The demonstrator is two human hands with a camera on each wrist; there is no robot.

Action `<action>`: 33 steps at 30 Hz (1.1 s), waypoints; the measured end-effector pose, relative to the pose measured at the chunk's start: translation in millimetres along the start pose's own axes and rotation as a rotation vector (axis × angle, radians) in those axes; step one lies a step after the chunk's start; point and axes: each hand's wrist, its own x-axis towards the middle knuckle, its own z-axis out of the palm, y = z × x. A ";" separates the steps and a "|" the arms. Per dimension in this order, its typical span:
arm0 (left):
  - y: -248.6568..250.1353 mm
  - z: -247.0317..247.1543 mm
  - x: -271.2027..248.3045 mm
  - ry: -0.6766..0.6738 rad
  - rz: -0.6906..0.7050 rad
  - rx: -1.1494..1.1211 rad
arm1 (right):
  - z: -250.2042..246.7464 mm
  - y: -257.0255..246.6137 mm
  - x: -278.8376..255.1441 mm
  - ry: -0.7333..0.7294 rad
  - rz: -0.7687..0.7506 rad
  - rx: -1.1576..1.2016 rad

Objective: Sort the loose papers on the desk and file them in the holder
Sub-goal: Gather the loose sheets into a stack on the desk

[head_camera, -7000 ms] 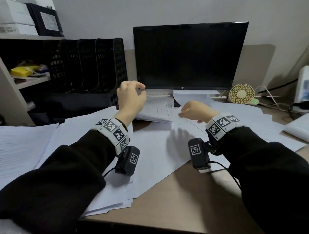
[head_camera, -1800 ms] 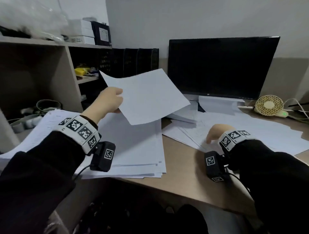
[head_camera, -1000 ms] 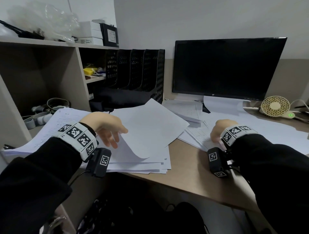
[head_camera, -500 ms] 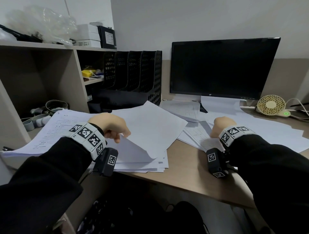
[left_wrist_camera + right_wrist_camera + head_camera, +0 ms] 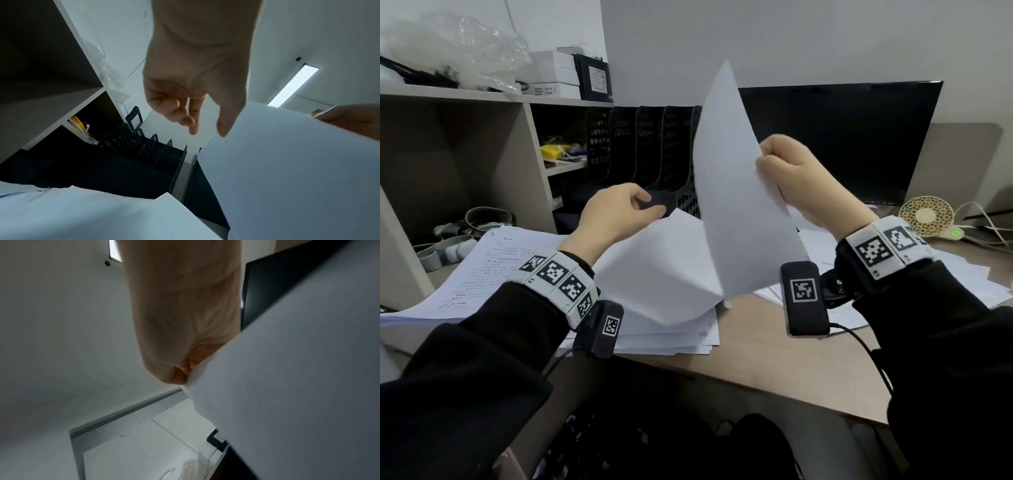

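My right hand (image 5: 768, 159) pinches the edge of a white sheet (image 5: 736, 192) and holds it upright above the desk; in the right wrist view the same sheet (image 5: 298, 386) covers the fingers of that hand (image 5: 183, 369). My left hand (image 5: 650, 205) hovers over the paper stack (image 5: 671, 329) with its fingers loosely curled and nothing in them. In the left wrist view this hand (image 5: 205, 128) hangs just beside the raised sheet (image 5: 287, 170). The black mesh file holder (image 5: 640, 147) stands behind the left hand, its slots (image 5: 144, 152) showing no paper.
A dark monitor (image 5: 859, 137) stands at the back right. More loose papers (image 5: 962, 274) lie under and beside my right arm. A small fan (image 5: 926, 216) and cables sit far right. A shelf unit (image 5: 524, 137) rises at the left, with printed sheets (image 5: 493, 267) below it.
My right hand has risen from the papers on the desk with one sheet and holds it upright. My left hand has lifted off the stack towards that sheet.
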 end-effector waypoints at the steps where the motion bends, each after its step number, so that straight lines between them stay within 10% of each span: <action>1: -0.7 0.1 3.7 -0.043 -0.009 -0.102 | 2.1 -3.9 -1.6 -0.001 -0.016 0.071; 7: -11.2 -2.6 10.1 -0.322 -0.140 -0.873 | 18.9 14.8 -2.1 0.102 0.030 0.372; 12: -20.8 -5.7 7.7 -0.147 -0.155 -1.027 | 28.9 55.0 -3.0 0.075 0.298 0.364; 28: -31.7 -16.6 7.2 0.028 -0.042 -0.912 | 50.9 82.8 -0.4 0.110 0.486 0.318; 33: -50.7 -20.8 10.8 0.079 -0.097 -0.734 | 41.2 106.3 0.9 0.277 0.768 0.308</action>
